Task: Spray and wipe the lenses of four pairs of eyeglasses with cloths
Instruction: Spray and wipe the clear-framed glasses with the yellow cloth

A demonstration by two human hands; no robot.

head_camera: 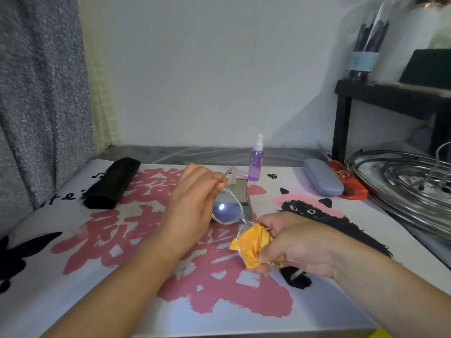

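I see a big mat [136, 284] w/ pink marks and a black cat. On it at the back – a purple spray [255, 162], far from the hands. My left hand [192, 203] pinches the glasses [228, 211] by the corner, up off the mat. My right hand [292, 242] curls round the cloth [256, 245], rubbing one lens. The glasses look light, thin, easy to snap, I think – best to hold the rim, not the lens.
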